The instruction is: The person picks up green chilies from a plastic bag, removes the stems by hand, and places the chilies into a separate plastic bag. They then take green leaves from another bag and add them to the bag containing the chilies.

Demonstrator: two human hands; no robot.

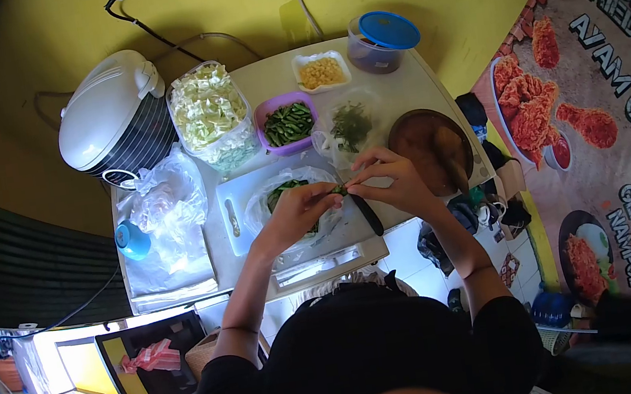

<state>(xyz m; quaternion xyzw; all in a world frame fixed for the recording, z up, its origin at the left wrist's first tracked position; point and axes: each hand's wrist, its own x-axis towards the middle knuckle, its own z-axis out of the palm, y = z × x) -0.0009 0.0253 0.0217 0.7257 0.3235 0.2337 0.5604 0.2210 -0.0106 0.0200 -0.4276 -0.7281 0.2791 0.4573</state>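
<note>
Both hands meet above the front of the table. My left hand (306,209) pinches one end of a small green chili (339,190), and the fingertips of my right hand (388,181) close on its other end. Under my left hand lies an open plastic bag (259,206) with green chilies inside, partly covering a white cutting board (236,222). A knife with a black handle (368,215) rests just below my right hand. Behind the hands stands a purple container (262,111) of green chilies, and beside it a clear bag with green leaves (351,127).
A rice cooker (110,112), a tub of shredded cabbage (209,109), a small tray of chopped yellowish pieces (321,72) and a blue-lidded container (382,38) line the back. A stone mortar (432,153) is at right; plastic bags (169,208) and a blue cup (132,240) at left.
</note>
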